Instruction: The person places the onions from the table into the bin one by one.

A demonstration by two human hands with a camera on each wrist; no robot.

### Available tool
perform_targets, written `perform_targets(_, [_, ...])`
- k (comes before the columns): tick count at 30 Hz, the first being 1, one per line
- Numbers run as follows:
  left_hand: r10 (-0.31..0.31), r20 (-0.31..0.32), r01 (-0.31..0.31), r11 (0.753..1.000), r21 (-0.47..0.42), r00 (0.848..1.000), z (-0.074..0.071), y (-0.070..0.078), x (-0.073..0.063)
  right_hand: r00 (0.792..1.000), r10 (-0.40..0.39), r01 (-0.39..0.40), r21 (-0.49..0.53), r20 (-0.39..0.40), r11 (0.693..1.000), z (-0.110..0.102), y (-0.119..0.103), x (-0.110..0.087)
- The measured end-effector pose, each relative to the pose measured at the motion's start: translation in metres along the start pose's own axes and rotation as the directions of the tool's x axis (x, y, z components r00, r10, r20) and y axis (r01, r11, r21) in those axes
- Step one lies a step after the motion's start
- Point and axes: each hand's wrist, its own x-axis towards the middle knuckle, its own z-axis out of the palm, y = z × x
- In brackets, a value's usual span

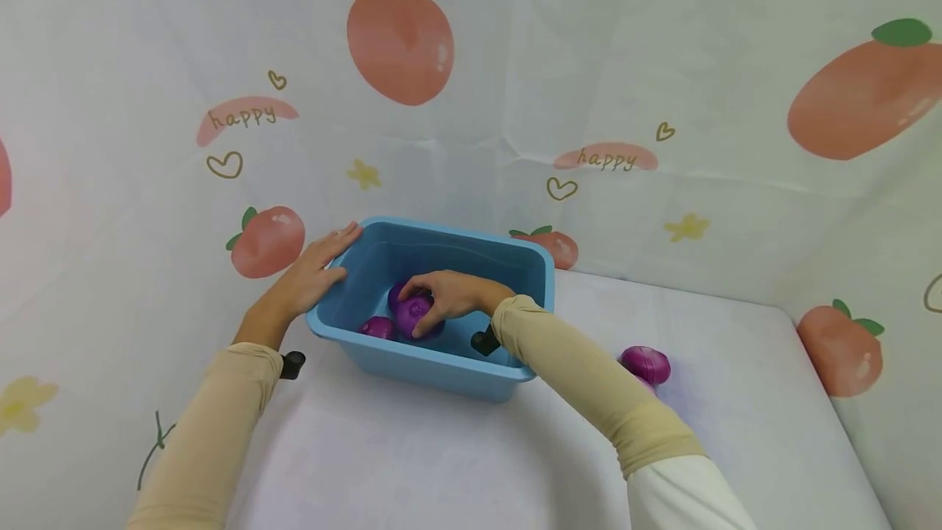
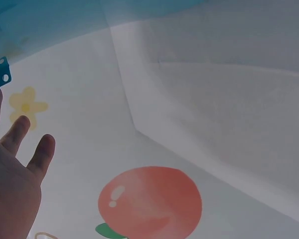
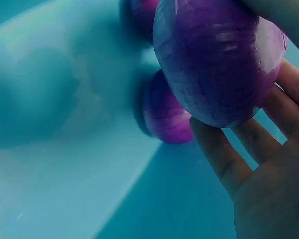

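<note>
Inside a light blue plastic bin (image 1: 434, 383), my right hand (image 1: 458, 294) holds a purple onion (image 1: 412, 316) between thumb and fingers. The right wrist view shows the held onion (image 3: 219, 64) large, with fingertips along its lower side. Another onion (image 1: 378, 328) lies in the bin by the front wall, and one more (image 1: 395, 294) is partly hidden behind the held one. My left hand (image 1: 302, 280) rests on the bin's left rim, its thumb over the edge. In the left wrist view, the fingers (image 2: 42, 154) look straight, one fingertip touching the blue edge.
To the right of the bin, a purple onion (image 1: 646, 365) lies on the white table (image 1: 736, 399), with part of another showing beneath the right sleeve (image 1: 589, 375). A white cloth backdrop (image 1: 471, 129) printed with fruit stands right behind the bin.
</note>
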Motion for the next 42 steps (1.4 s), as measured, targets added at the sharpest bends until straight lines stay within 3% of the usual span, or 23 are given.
perform_targets(22, [0.02, -0.014, -0.02, 1.0, -0.009, 1.0, 0.0, 0.005, 0.005, 0.999, 0.038, -0.037, -0.014, 0.027, 0.999, -0.002, 0.001, -0.009])
perform_targets(30, [0.009, 0.0, -0.009, 1.0, 0.002, 1.0, 0.001, 0.003, 0.005, 0.999, 0.001, -0.002, -0.024, -0.052, 1.0, -0.015, 0.0, -0.01])
perform_targets(37, [0.041, -0.01, -0.041, 0.999, -0.006, 0.999, 0.003, -0.001, 0.005, 0.985, -0.083, 0.101, 0.117, -0.148, 0.988, -0.04, -0.012, -0.04])
perform_targets(42, [0.032, -0.012, -0.032, 0.999, -0.01, 0.999, 0.0, -0.003, 0.002, 0.956, -0.131, 0.176, 0.16, -0.262, 0.971, -0.062, -0.011, -0.077])
